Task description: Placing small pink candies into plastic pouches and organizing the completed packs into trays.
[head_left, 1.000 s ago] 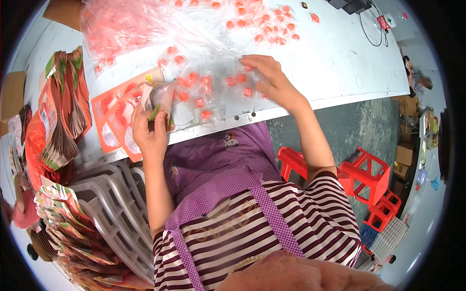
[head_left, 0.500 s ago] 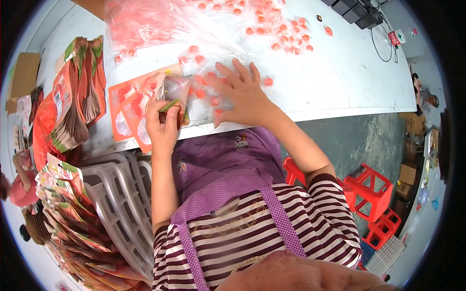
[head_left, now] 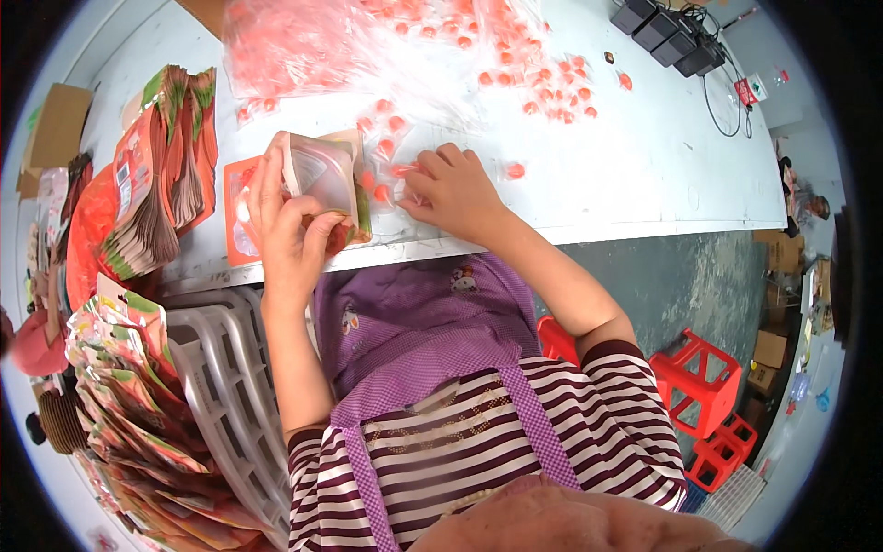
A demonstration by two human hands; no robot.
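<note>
My left hand (head_left: 292, 216) pinches the rim of an orange-and-green pouch (head_left: 322, 170), whose mouth gapes toward the right and shows a silvery inside. Just to the right, my right hand (head_left: 455, 195) has its fingers curled in on small red sweets (head_left: 402, 171) in clear wrappers at the table's near edge. How many it grips is hidden. More wrapped sweets (head_left: 386, 147) lie between the pouch and those fingers, and one single sweet (head_left: 514, 170) sits beyond the right hand. Under my left hand, another flat pouch (head_left: 241, 221) lies on the table.
A large clear bag of red sweets (head_left: 294, 51) lies at the back, with loose sweets (head_left: 552, 87) beside it. Stacked pouches (head_left: 152, 184) stand at left. Below are grey crates (head_left: 216, 359) and piled pouches (head_left: 147, 414). Black devices (head_left: 671, 37) sit back right; red stools (head_left: 704, 391) stand on the floor.
My right hand has gone from spread flat over the sweets to curled in on some of them. My left hand has raised the pouch and turned its opening wider.
</note>
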